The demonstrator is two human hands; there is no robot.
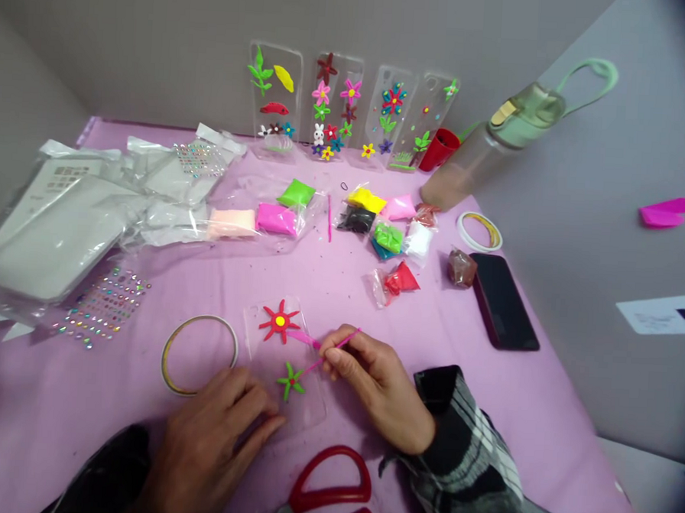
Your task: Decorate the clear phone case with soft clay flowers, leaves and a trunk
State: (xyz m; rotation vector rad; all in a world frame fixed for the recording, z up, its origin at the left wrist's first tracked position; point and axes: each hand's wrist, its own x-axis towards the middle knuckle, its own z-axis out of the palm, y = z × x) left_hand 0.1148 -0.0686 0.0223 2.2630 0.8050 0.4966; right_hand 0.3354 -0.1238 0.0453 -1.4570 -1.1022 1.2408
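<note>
A clear phone case point(305, 414) lies flat before me, bearing a red clay flower point(268, 325) with a yellow centre and, lower down, a green clay flower point(298, 387) with a red centre. In my right hand point(373, 381), thumb and fingers pinch two pink clay modelling tools point(308, 340). The flat blade of one reaches the red flower; the thin tip of the other is at the green flower. My left hand point(218, 434) rests at the case's lower left edge, fingers loosely bent and thumb apart, holding nothing visible.
Red-handled scissors point(331, 495) lie near me, a tape roll point(168, 364) left. Clay packets point(399, 281), a phone point(506, 303) and a bottle point(459, 167) stand or lie right. Decorated cases point(274, 104) lean on the back wall; bagged cases point(62, 226) and rhinestone sheets point(107, 305) lie left.
</note>
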